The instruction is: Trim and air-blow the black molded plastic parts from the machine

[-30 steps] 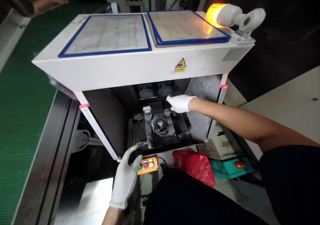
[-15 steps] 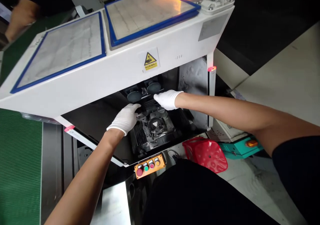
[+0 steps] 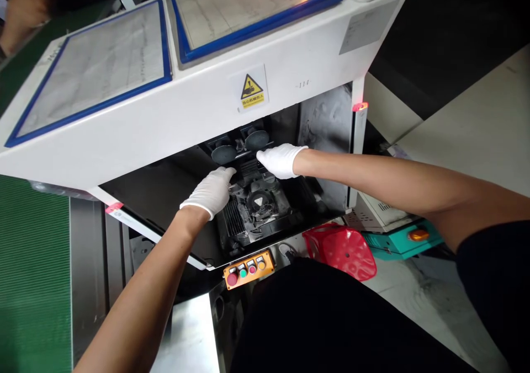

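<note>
Both my hands wear white gloves and reach into the dark opening of a white machine. My left hand is at the left of a black mechanism with a round centre, its fingers curled; whatever they grip is hidden. My right hand is higher and to the right, closed with the thumb side toward the middle. What it holds, if anything, cannot be made out. Just behind the hands hang two dark round pads, a left pad and a right pad. A thin bar runs below them.
An orange button box hangs below the opening. Blue-framed sheets lie on the machine top. A red stool stands below right, by a teal unit. Green belt runs at left; another person's arm shows beyond.
The view has shifted slightly, moving the machine top up in the picture. My left index finger, stretched out before, is now more curled. My right hand stays almost in place.
</note>
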{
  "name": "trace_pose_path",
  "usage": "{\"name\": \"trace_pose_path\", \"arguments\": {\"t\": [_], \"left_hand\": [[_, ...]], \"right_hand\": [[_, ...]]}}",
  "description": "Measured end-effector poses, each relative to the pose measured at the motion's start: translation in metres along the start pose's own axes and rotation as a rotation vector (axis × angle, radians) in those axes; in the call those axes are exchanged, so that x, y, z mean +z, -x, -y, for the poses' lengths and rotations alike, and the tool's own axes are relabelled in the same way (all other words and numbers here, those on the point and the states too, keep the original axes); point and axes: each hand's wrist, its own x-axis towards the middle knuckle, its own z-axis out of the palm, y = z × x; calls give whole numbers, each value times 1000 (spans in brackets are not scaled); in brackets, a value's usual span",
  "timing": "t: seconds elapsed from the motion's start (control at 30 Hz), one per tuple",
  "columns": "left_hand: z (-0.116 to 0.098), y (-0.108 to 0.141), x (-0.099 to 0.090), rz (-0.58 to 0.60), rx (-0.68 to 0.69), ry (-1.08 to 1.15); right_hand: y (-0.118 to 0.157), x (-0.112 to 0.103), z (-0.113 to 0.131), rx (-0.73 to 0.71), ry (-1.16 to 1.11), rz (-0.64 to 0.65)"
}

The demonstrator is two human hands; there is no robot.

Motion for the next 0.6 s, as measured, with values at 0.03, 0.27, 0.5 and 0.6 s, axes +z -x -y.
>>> {"name": "trace_pose_path", "arguments": {"t": [0.03,0.27,0.5,0.6], "left_hand": [[0,1,2,0,1,-7],[-6,6,11,-34,-28,-37],[-12,10,14,-60,-61,-68],[-14,11,15,-70,-77,-90]], "right_hand": [[0,0,0,2,-7,0],[1,0,1,-2,29,-14],[9,-6,9,23,51,-23],[11,-3,11,19,66,-56]]}}
